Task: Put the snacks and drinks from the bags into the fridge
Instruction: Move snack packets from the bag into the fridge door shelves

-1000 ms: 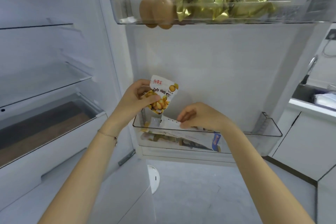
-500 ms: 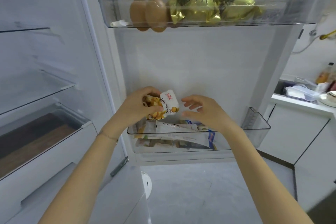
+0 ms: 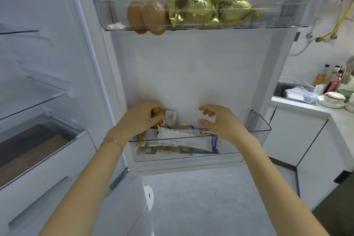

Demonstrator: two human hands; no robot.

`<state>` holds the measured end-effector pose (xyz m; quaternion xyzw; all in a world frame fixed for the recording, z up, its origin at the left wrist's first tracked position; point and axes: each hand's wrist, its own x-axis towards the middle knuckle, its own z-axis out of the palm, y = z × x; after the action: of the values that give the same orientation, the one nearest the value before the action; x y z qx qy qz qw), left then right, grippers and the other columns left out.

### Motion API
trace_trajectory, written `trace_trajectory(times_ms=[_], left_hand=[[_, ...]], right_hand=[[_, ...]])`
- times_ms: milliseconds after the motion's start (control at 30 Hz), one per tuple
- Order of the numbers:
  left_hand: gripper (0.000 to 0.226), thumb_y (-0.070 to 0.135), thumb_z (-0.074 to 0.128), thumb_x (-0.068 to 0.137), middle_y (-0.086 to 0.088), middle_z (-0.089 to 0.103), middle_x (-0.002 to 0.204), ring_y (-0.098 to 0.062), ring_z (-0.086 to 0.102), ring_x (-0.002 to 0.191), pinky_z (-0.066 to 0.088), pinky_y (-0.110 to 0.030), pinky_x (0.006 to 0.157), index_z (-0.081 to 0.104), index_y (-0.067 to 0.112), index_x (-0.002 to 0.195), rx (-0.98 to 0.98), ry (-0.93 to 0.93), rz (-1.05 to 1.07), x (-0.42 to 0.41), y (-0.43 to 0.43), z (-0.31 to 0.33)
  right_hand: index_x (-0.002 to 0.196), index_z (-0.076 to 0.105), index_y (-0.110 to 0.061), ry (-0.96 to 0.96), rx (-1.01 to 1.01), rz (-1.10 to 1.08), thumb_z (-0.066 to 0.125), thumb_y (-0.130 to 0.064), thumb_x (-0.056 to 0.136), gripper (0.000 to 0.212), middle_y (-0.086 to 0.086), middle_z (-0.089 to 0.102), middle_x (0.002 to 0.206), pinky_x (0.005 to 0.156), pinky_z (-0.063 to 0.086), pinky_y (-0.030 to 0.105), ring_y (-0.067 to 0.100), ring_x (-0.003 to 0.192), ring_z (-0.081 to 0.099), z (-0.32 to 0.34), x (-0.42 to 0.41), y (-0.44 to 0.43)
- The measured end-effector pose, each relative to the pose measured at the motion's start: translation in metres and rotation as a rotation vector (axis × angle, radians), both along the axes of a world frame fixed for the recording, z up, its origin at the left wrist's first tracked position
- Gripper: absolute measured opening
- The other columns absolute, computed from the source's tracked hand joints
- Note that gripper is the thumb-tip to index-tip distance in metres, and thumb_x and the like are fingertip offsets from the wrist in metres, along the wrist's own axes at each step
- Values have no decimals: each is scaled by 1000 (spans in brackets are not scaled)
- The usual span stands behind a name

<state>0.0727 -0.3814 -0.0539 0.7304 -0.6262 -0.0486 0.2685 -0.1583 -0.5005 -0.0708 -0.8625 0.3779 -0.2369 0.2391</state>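
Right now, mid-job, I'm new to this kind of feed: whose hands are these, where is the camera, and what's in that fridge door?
There is no machine here: a person works bare-handed, and the single picture comes from a wide-angle camera on their head, looking forward and down. You face the inside of an open fridge door. The left hand grips a small snack packet just above the lower door bin, which already holds several flat packets. The right hand hovers open beside it, holding nothing. The upper door bin carries two brown eggs and gold foil packets. Glass shelves of the fridge are at left; a kitchen counter is at right.
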Motion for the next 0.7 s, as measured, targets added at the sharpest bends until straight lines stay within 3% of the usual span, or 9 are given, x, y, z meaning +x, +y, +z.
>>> trace_trajectory(times_ms=[133,267,467,700], left_hand=[[48,51,55,91,5,59,127,-16,48,120,40,-30,100,55,29,133,-132,-94,25,-9,6,-1],[63,66,39,87,0,53,136,-23,42,128,34,-43,106,57,27,133,-262,-231,45,-23,10,-2],[65,62,38,88,-9,48,143,-35,38,134,24,-55,113,58,18,133,-306,-411,4,-45,2,-13],[69,64,35,89,-8,28,157,-33,16,147,10,-57,118,45,23,144,-336,-469,-63,-95,-25,-21]], right_hand=[[143,41,-36,60,-138,-30,57,-50,91,57,-9,54,134,100,41,33,14,125,45,4,-5,10],[148,35,-32,111,-240,-57,53,-52,92,62,-6,46,146,107,34,38,20,134,36,5,-12,19],[147,38,-28,88,-393,-154,58,-50,90,65,0,41,150,114,23,40,25,141,28,-3,-31,26],[149,32,-32,80,-408,-318,58,-51,89,68,1,29,157,117,14,41,27,147,13,-7,-96,24]])
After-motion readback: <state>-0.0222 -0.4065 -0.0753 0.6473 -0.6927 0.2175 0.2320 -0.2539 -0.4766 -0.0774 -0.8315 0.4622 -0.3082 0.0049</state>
